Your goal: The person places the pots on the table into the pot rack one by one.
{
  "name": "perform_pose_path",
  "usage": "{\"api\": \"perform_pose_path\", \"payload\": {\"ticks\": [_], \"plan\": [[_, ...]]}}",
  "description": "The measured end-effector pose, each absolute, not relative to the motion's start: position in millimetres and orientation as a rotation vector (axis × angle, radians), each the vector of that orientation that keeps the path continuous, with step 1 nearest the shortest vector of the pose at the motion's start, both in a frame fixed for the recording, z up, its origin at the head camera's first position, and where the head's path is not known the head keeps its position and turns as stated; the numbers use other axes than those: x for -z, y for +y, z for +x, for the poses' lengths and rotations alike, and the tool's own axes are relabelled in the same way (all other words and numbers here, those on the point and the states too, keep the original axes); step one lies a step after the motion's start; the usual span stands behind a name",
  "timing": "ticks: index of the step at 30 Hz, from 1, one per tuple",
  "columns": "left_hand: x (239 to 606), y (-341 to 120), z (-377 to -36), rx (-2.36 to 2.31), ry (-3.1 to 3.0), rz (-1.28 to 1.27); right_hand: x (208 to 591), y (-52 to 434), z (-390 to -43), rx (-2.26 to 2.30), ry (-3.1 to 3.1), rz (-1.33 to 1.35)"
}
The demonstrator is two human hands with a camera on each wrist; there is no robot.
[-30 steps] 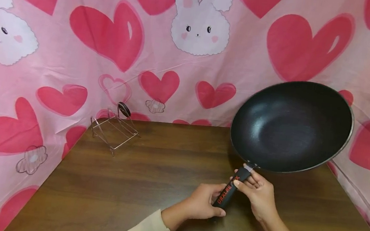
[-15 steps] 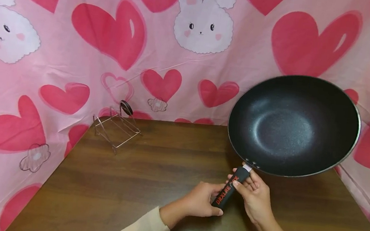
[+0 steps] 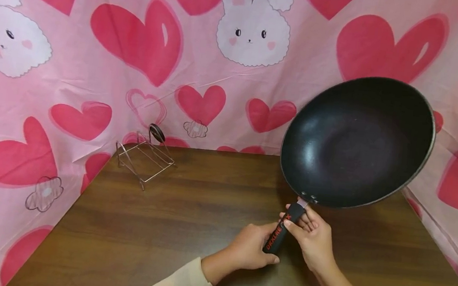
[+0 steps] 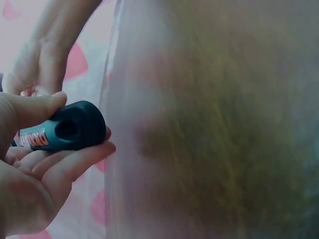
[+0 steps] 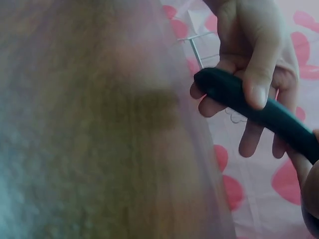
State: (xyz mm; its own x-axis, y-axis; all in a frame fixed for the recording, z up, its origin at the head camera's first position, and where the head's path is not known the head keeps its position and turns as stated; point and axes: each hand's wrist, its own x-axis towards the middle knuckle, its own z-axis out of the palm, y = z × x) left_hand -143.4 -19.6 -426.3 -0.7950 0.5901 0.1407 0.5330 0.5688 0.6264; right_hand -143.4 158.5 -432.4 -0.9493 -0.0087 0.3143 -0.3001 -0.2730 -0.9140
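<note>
Pan [image 3: 358,141] first: a wide, black, deep-bowled one, lifted off the brown table [image 3: 169,230] and tipped so its inside faces me, over the far right corner in front of the pink curtain [image 3: 93,77] with hearts and rabbits. Both of my hands are on its handle [image 3: 281,232], a short dark grip with red lettering that slants down toward me.

My left hand [image 3: 249,250] is curled round the butt end; the left wrist view shows the thumb over the top and the fingers [image 4: 75,162] cupped beneath the rounded tip. My right hand [image 3: 314,238] wraps the handle higher up, near where it meets the bowl, with the thumb laid across it and the fingers [image 5: 251,132] loosely folded underneath, as the right wrist view shows.

I judge the pan stiff and fairly heavy, with nearly all the weight out in the bowl, so it will want to droop and roll about the handle. The grip looks smooth and narrow, which could let it twist. Best hold is as now: one hand close to the bowl to carry the load, the other at the end to steer.

A small wire rack [image 3: 143,156] stands at the far left corner, well apart from the pan.
</note>
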Motion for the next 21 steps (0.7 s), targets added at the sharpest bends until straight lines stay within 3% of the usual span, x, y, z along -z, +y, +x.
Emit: {"api": "perform_pose_path", "payload": {"ticks": [9, 21], "plan": [[429, -24, -138, -1.644, 2.080, 0.750, 430, 169, -147, -2.690, -1.563, 0.639], [439, -36, -132, -1.843, 1.796, 0.549, 420, 157, -148, -2.409, -1.857, 0.529]]}}
